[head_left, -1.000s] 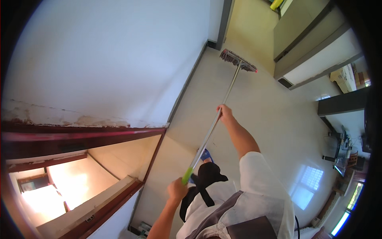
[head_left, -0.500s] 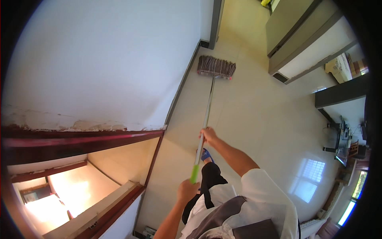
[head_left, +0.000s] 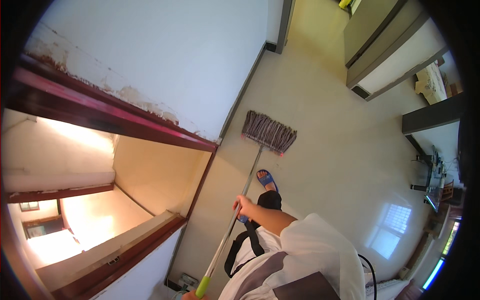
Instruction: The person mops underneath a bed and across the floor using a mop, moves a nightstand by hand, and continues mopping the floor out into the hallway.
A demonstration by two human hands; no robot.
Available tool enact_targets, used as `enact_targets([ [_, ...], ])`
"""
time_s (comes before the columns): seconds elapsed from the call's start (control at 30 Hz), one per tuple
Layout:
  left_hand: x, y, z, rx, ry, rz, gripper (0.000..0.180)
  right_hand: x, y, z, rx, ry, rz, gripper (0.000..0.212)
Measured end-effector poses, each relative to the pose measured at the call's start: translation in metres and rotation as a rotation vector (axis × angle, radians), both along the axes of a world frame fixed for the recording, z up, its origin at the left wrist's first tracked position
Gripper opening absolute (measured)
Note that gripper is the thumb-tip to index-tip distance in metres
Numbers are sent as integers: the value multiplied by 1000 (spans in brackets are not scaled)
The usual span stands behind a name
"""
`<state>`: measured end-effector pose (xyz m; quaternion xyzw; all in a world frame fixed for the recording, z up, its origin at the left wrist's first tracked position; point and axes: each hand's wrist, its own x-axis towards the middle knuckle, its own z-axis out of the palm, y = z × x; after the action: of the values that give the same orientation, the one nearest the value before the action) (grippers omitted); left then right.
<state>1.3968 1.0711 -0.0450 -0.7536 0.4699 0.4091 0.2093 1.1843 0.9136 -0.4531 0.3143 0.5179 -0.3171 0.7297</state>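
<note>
A mop (head_left: 231, 227) with a metal pole slants across the floor, its wide head of grey-brown strands (head_left: 270, 131) lying flat on the tiles. My right hand (head_left: 243, 206) is closed around the middle of the pole. At the lower edge my left hand (head_left: 190, 295), mostly cut off, grips the bright green end of the handle (head_left: 203, 287). A foot in a blue slipper (head_left: 267, 180) stands just behind the mop head, to the right of the pole.
To the left runs a white wall (head_left: 165, 65) with peeling plaster above a dark red frame (head_left: 115, 125). A doorway edge (head_left: 286, 25) stands ahead. Grey door panels (head_left: 372, 30) are at the upper right, a cluttered desk (head_left: 434, 175) at the far right.
The mop head has come back toward me, and both hands have drawn the pole down and left. My left hand has slid mostly out of view. One slippered foot has moved forward.
</note>
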Motion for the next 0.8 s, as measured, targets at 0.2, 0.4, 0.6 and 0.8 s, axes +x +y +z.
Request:
enact_targets([
  [0.2,130,125,-6,-146,-234,-181,27,94,81,49,227,28,144,8],
  [0.4,158,142,-65,-51,-123,-85,21,65,75,65,128,9,240,7],
  [0.6,114,114,-128,-44,-88,-24,21,-14,47,30,34,9,13,14],
  [0.8,-20,-24,-176,9,82,-68,24,-168,-65,21,-55,199,-161,21],
])
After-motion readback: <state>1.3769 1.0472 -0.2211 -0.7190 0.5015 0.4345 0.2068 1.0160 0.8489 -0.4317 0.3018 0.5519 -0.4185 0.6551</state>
